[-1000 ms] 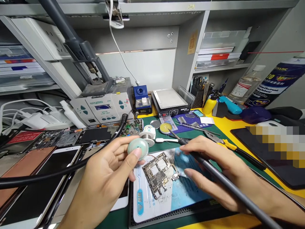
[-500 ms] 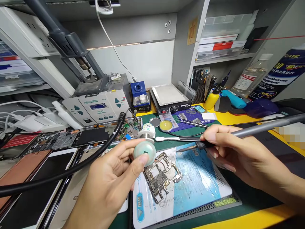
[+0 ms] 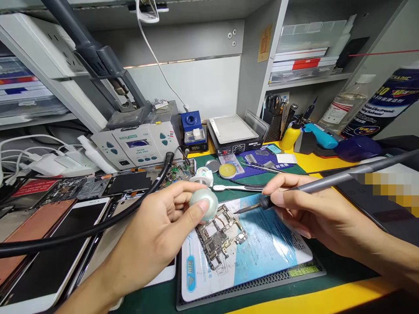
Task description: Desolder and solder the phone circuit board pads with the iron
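Note:
My left hand (image 3: 165,224) is closed around a small round pale-green object (image 3: 208,204), thumb on its near face; its exact kind is unclear. It hangs over the upper left of a phone circuit board (image 3: 216,242), hiding part of it. The board lies on a blue-and-white sheet (image 3: 268,250). My right hand (image 3: 304,209) grips a soldering iron (image 3: 327,181) with a grey cable. Its thin tip points left, close to the board's upper right edge; whether it touches is hard to tell. Just behind the green object stands a spool of wire (image 3: 200,179), partly covered.
A white-handled brush (image 3: 238,188) and an open tin of yellow paste (image 3: 227,171) lie behind the sheet. A black hose (image 3: 131,218) crosses the left side above several phones. The soldering station (image 3: 137,146) and a hot plate (image 3: 234,131) stand at the back.
My right hand has moved left and slightly down, bringing the iron's tip nearer the board. My left hand has shifted a little right and up, tilting the green object. The view has moved slightly.

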A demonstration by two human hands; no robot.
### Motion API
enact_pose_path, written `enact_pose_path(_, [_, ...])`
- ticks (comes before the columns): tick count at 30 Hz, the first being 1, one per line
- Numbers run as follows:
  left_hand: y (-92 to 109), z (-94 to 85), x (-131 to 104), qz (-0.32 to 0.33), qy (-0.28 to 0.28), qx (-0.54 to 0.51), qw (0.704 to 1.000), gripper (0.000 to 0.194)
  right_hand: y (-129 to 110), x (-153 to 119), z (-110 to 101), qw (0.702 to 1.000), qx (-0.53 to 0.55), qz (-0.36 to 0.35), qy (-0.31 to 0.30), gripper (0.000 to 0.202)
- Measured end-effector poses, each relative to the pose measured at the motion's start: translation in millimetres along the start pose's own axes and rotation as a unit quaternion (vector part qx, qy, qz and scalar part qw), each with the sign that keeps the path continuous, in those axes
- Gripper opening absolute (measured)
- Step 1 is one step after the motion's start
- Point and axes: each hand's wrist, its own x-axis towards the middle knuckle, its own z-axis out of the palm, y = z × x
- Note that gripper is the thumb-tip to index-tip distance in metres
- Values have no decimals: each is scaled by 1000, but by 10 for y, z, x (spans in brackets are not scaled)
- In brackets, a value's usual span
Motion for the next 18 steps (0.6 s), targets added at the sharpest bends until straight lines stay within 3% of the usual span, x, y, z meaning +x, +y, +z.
enact_pose_path(5, [32,54,35,-13,22,26,999,40,-2,-3,-14,999,-50,-10,7,9])
enact_pose_path(9, [11,76,-22,-7,23,30,999,37,-21,-26,2,997,-73,-4,8,10])
enact_pose_path(12, [-66,10,-79,25,29,36,999,33,-32,-42,16,998,-51,13,25,14])
enact_pose_path(18, [-257,-181,-165,97,73,169,978,21,-46,-16,31,999,-14,38,28,14])
